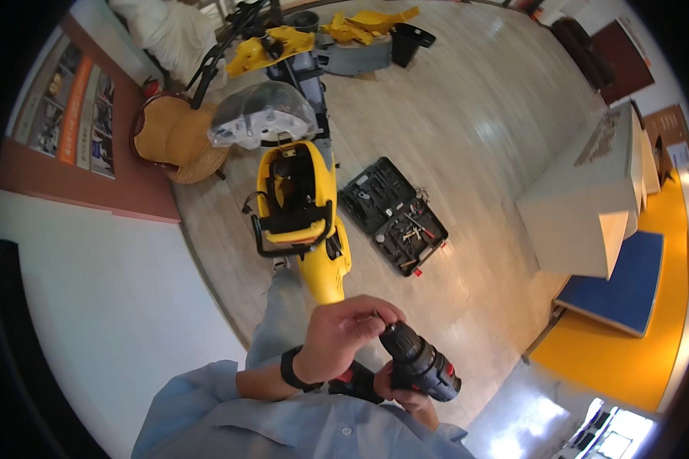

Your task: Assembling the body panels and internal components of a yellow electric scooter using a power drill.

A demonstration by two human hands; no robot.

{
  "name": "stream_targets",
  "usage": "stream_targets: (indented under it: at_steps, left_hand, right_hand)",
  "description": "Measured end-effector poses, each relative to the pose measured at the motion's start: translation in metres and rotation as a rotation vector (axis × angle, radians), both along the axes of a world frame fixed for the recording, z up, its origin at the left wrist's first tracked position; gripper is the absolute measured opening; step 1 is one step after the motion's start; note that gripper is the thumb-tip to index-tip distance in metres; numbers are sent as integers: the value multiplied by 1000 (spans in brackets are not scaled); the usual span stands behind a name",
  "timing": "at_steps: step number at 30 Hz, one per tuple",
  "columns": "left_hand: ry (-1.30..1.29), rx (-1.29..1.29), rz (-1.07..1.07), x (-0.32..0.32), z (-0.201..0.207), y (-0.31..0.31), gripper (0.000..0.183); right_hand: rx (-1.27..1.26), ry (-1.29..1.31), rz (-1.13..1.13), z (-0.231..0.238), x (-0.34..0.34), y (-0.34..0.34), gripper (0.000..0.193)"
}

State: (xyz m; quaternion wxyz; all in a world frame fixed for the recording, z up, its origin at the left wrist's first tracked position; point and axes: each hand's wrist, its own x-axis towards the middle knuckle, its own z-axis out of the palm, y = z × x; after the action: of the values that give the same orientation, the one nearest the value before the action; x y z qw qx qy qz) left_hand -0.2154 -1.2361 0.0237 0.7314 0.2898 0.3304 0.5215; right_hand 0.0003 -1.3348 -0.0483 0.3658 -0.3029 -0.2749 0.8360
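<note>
My right hand [406, 396] is wrapped round the grip of a black cordless drill [425, 369] with red details, held close to my body. The drill's chuck points up and to the left. At the chuck's tip, my left hand [335, 336] has thumb and fingers pinched together. A tiny dark piece shows between those fingertips, too small to name. Ahead of my hands stands a partly stripped yellow scooter [325, 275], with its black under-seat opening and rear rack exposed.
An open black tool case [390, 200] lies on the floor right of the scooter. Yellow body panels [367, 24] lie at the far end. A clear plastic bag [264, 115] covers part of the scooter. A woven chair [177, 138] stands left; a yellow table [589, 356] stands right.
</note>
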Motion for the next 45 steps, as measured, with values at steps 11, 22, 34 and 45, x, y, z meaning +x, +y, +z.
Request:
stream_targets:
  at_steps: [11,22,34,45]
  left_hand:
    - [-498,-381,-278,194,33,-89,49]
    - [-295,-204,-245,248,36,-108,19]
    - [-590,-241,-166,249,-23,-10,22]
    - [-485,-666,1,250,-69,73,20]
  right_hand:
    - [218,-785,-239,23,143,-117,37]
    - [996,-1329,-652,36,171,-98,26]
    - [1099,-1614,-375,35,186,0,32]
    - [1211,-1833,47,40,180,128,52]
